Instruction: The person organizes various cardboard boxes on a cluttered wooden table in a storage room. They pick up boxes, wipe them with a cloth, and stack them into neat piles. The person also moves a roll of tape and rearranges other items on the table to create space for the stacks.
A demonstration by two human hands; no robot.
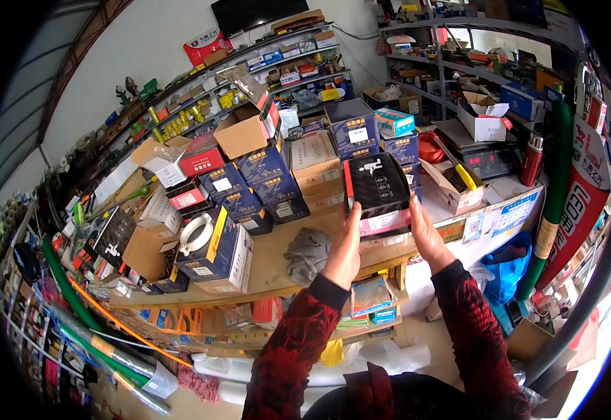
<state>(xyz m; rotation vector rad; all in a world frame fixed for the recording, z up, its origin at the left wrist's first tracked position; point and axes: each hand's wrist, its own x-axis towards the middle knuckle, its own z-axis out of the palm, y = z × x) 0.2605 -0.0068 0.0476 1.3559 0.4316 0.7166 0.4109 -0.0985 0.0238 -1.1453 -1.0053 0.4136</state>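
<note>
Between my two hands is a black cardboard box with a white figure on its lid and a pink label on its near side. My left hand presses its left side and my right hand its right side. Just behind it, dark blue boxes stand in a stack, with brown cartons to their left. A crumpled grey cloth lies on the wooden table, left of my left hand. Farther left, a white plastic ring rests on a blue box.
On the right counter are an open carton with a yellow-handled tool, a digital scale and a red thermos flask. A blue bag hangs below the counter. Green rolls stand at the right. Long rolls lie on the floor below the table.
</note>
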